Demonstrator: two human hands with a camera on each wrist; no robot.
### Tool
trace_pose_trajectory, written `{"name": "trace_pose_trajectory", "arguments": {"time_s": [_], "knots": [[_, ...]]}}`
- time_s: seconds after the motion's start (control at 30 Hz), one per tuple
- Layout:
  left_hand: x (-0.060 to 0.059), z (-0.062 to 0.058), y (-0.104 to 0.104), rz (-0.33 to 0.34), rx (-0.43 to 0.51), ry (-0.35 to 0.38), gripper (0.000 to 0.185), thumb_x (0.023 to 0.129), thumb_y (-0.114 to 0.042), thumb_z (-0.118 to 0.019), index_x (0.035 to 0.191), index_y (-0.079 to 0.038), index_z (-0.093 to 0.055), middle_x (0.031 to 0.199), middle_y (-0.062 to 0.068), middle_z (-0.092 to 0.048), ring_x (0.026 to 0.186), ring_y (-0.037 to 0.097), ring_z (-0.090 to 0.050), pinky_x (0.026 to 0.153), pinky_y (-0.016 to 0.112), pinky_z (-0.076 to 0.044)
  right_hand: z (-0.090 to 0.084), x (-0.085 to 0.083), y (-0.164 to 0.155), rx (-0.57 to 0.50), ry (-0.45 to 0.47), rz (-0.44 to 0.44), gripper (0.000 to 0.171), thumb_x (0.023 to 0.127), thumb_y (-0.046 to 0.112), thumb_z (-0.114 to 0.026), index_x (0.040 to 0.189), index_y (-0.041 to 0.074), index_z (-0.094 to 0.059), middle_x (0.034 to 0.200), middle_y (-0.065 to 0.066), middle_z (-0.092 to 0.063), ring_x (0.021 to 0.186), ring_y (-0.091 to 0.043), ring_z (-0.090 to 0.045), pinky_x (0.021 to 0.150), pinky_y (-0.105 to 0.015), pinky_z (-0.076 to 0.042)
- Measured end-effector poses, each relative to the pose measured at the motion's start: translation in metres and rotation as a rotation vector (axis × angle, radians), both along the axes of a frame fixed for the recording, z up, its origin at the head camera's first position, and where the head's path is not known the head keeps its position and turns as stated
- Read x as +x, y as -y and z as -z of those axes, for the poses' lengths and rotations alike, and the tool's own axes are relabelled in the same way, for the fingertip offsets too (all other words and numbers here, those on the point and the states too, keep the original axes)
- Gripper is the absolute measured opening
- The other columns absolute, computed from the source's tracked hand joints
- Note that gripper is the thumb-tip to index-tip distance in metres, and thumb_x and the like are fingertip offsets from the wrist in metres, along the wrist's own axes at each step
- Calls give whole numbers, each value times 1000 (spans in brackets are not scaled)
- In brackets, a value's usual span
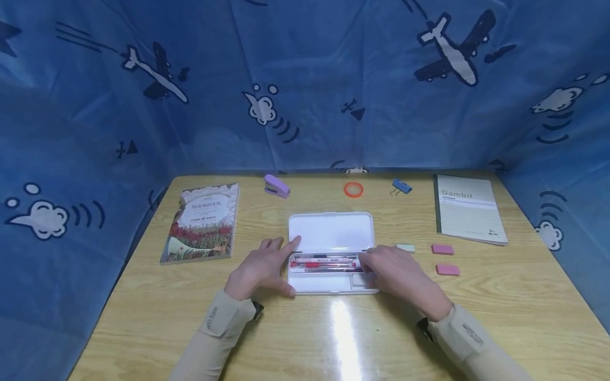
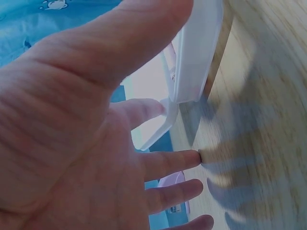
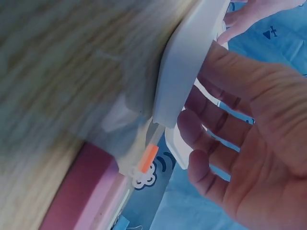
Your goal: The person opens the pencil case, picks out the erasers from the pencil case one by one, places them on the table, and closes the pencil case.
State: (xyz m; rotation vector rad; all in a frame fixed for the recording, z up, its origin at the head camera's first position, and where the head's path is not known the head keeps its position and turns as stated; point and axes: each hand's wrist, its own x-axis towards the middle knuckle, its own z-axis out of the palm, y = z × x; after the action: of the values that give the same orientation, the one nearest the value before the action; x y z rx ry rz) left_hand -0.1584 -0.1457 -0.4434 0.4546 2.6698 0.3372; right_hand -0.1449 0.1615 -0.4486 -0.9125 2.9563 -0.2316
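A white pencil case (image 1: 331, 232) lies with its lid raised toward the back. Several pens (image 1: 324, 264), some with red parts, lie lengthwise in its long compartment. My left hand (image 1: 261, 269) is at the case's left end, thumb by the front corner and index finger by the lid. Its fingers are spread and nearly straight in the left wrist view. My right hand (image 1: 397, 274) reaches over the right end, bent fingers dipping in at the pens' ends. The case wall (image 3: 184, 62) hides those fingertips in the right wrist view; I cannot tell whether they pinch a pen.
Right of the case lie a pale green eraser (image 1: 405, 247) and two pink erasers (image 1: 442, 249). A notebook (image 1: 471, 209) is at the far right, a book (image 1: 202, 223) at the left. Along the back are a purple stapler (image 1: 277, 186), an orange ring (image 1: 353, 183) and a blue binder clip (image 1: 402, 186).
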Motion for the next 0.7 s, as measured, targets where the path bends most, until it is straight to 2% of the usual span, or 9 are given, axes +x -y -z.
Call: {"name": "trace_pose_trajectory", "arguments": {"time_s": [0.17, 0.37, 0.5, 0.7], "knots": [[0, -1, -1, 10, -4, -8, 126, 67, -52, -91, 164, -30, -14, 167, 20, -24, 153, 44, -24, 119, 64, -34, -1, -1, -1, 11, -23, -40, 30, 73, 19, -90, 76, 22, -60, 66, 13, -48, 60, -6, -41, 53, -20, -34], [0, -1, -1, 15, 2, -7, 126, 67, -51, -91, 164, -29, -15, 167, 21, -24, 152, 44, -25, 119, 64, -35, 1, 1, -7, 12, -151, -141, 22, 72, 21, -89, 75, 21, -67, 65, 14, -52, 59, -4, -40, 57, -21, -37], [0, -1, -1, 13, 2, -6, 126, 67, -51, -92, 164, -29, -15, 167, 21, -25, 152, 44, -25, 119, 64, -34, 3, 4, -12, -3, -223, -191, 16, 73, 21, -87, 75, 22, -72, 66, 13, -58, 60, -3, -39, 58, -20, -34], [0, 0, 0, 10, 0, -1, 126, 67, -52, -91, 164, -30, -15, 167, 20, -23, 153, 44, -24, 120, 64, -33, 7, 5, -14, -48, -247, -200, 12, 78, 15, -81, 76, 21, -71, 68, 13, -59, 62, -3, -40, 58, -18, -32]]}}
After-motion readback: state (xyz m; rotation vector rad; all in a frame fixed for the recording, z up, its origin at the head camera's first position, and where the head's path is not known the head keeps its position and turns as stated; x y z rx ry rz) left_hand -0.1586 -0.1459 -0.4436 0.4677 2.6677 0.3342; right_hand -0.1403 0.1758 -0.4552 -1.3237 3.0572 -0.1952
